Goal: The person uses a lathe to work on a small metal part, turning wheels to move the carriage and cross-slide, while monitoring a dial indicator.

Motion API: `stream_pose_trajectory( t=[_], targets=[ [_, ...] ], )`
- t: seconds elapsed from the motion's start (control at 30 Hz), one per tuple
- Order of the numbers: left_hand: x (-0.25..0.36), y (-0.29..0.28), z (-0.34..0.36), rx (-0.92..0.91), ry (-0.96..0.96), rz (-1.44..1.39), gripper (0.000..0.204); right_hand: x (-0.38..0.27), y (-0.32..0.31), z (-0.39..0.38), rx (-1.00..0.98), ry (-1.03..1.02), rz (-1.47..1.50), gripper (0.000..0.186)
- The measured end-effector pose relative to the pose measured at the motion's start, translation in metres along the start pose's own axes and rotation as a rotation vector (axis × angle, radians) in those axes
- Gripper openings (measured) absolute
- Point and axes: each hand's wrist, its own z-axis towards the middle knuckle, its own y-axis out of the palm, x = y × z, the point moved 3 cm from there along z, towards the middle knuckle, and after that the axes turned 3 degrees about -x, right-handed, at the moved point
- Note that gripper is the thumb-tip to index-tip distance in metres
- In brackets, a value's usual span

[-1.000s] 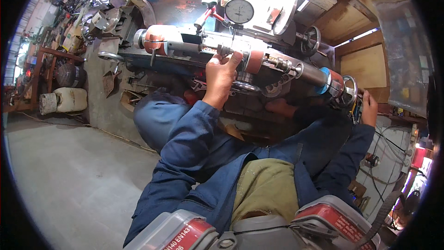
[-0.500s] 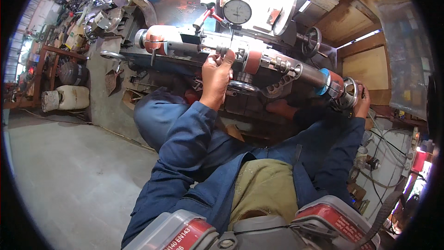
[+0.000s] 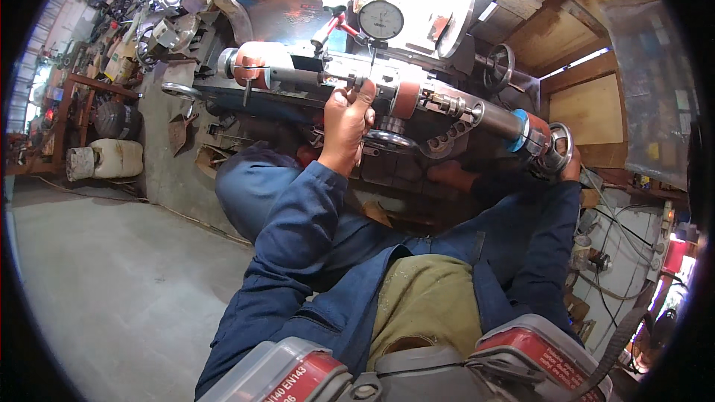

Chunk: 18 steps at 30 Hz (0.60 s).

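A bench machine with a long metal bed lies across the top of the view. Between its red left-hand stock (image 3: 250, 65) and the middle red stock (image 3: 405, 98) sits a small steel shaft part (image 3: 356, 80). My left hand (image 3: 345, 123) grips that part, thumb raised on its right side, fingers partly hidden. Just above it a round dial gauge (image 3: 380, 19) hangs on a red jointed arm (image 3: 332, 28), its tip near the part. At the far right end my right hand (image 3: 571, 167) closes around the rim of a handwheel (image 3: 557, 150), most fingers hidden behind it.
A second handwheel (image 3: 391, 141) juts out under the middle stock, and another (image 3: 500, 67) stands behind at right. Metal parts and tools crowd the left wall. A whitish gas cylinder (image 3: 119, 157) lies on the floor (image 3: 126, 268) at left. Wooden panels (image 3: 592, 108) border the right side.
My right hand has shifted left and slightly down around the handwheel rim, its fingers now less visible. The left hand keeps its grip on the shaft part, almost unmoved.
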Motion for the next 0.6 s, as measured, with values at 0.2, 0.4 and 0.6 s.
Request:
stream_pose_trajectory(
  t=[0.2, 0.4, 0.6],
  targets=[
    [0.002, 0.0, -0.001, 0.004, 0.003, 0.013, 0.029, 0.012, 0.005, -0.02, -0.102, 0.031, 0.119, 0.031],
    [0.002, 0.001, -0.001, -0.041, -0.024, -0.003, 0.024, 0.029, -0.006, -0.05, -0.06, 0.026, 0.075, 0.032],
    [0.001, 0.004, 0.001, -0.033, 0.037, -0.034, 0.024, 0.021, -0.024, -0.073, -0.061, -0.009, -0.072, 0.04]
  ],
)
